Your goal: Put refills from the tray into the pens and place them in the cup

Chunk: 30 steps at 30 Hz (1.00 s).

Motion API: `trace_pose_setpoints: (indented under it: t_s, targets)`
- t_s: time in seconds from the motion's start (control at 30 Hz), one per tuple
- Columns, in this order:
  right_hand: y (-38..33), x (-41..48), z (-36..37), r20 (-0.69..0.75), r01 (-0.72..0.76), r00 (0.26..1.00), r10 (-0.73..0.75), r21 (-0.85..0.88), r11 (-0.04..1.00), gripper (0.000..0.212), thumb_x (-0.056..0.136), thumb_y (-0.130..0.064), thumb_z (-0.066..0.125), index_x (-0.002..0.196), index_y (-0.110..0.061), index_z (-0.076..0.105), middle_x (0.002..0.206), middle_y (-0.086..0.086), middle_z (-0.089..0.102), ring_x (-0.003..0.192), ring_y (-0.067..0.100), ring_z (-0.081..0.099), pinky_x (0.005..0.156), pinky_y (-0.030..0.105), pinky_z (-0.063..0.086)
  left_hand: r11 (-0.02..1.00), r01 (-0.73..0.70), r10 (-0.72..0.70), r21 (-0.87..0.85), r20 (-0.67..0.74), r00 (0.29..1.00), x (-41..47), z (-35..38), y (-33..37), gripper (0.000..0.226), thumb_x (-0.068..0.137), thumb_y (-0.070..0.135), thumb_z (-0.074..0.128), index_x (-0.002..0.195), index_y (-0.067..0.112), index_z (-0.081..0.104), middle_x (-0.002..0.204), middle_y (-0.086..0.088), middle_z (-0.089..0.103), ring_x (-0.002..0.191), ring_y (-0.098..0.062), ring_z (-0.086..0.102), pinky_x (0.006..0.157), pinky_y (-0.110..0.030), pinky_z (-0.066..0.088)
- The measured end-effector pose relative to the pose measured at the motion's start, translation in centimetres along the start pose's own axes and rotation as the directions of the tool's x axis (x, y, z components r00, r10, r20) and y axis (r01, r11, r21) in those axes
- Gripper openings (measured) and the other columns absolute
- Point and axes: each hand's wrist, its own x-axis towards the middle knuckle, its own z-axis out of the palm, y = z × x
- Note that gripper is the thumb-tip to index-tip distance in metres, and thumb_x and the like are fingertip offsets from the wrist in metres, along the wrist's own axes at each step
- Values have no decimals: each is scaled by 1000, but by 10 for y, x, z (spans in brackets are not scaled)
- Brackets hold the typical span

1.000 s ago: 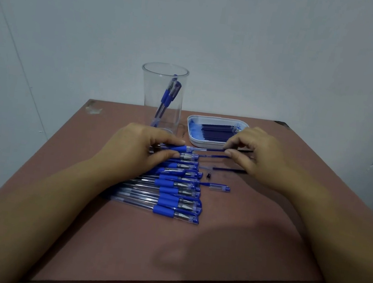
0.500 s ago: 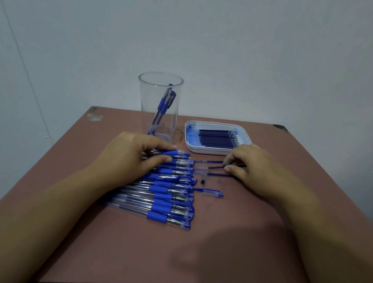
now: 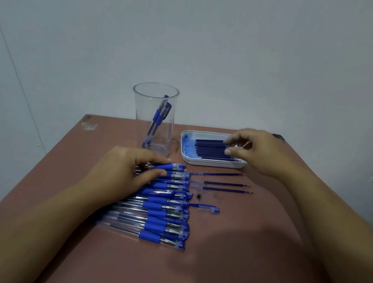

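Refills (image 3: 210, 147) – dark blue, laid side by side – lie in the white tray (image 3: 187, 158) at about 1 o'clock from the counter's (image 3: 225, 253) middle.

The right hand (image 3: 260, 151) is over the tray's 3 o'clock end. Its fingers are curved, with forefinger and thumb on the refill ends. Whether one is actually pinched cannot be told.

The left hand (image 3: 127, 171) rests on the far part of the row of pens (image 3: 165, 219). Forefinger and thumb hold the blue grip of the farthest pen (image 3: 178, 166).

The row runs from 12 to 6 o'clock just left of centre, each pen lying crosswise with its tip toward 3 o'clock.

The cup (image 3: 140, 116) is clear and upright at 12 o'clock of the row, just beside the tray. Two capped pens (image 3: 160, 116) lean inside it.

Three loose refills (image 3: 227, 184) lie on the counter between the tray and the row, pointing toward 3 o'clock.

A small black piece (image 3: 199, 195) lies at 6 o'clock of these – too small to identify.

A loose pen cap (image 3: 206, 208) lies nearer still, touching the row's 3 o'clock edge.
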Motion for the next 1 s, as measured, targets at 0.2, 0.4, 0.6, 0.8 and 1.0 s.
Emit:
trace_pose_setpoints:
  t_s: [0.2, 0.4, 0.6, 0.8, 1.0]
  targets:
    - [16, 50, 0, 196, -113, 972, 133, -108, 988, 28, 76, -29, 81, 103, -29, 72, 102, -12, 65, 95, 5, 57, 70, 15, 42, 1000, -10, 10, 6, -12, 1000, 1, 1, -2, 36, 80, 53, 62, 110, 37, 73, 95, 23, 72, 83, 10, 65, 72, -18, 55]
    - [24, 59, 12, 291, -61, 948, 126, -222, 973, 32, 78, -29, 80, 109, -29, 71, 97, -20, 60, 93, 1, 58, 67, 8, 38, 1000, -15, 15, 12, 0, 1000, 1, 1, -4, 33, 81, 49, 66, 110, 37, 72, 94, 24, 72, 81, 10, 64, 69, -9, 50]
    - [31, 60, 14, 279, -52, 955, 99, -171, 984, 16, 79, -31, 79, 93, -25, 76, 90, -12, 70, 83, 4, 64, 68, 16, 46, 999, -32, 32, -10, -9, 999, 1, 1, 0, 35, 79, 51, 63, 110, 35, 73, 87, 42, 58, 81, 14, 63, 70, -4, 47]
    - [32, 59, 18, 204, -32, 977, 68, -176, 984, 9, 80, -30, 78, 84, -24, 72, 82, -8, 69, 76, 9, 63, 65, 25, 50, 999, -33, 33, -7, -13, 999, 1, 0, 0, 36, 79, 52, 63, 110, 36, 72, 83, 47, 53, 82, 16, 61, 70, -1, 45]
    - [-3, 36, -5, 69, 10, 998, -7, -40, 999, 9, 79, -28, 78, 83, -28, 70, 80, -10, 67, 74, 1, 61, 63, 10, 46, 1000, -24, 24, -15, -16, 1000, 1, 0, -1, 37, 79, 54, 61, 109, 37, 73, 87, 43, 58, 82, 14, 62, 70, -2, 45]
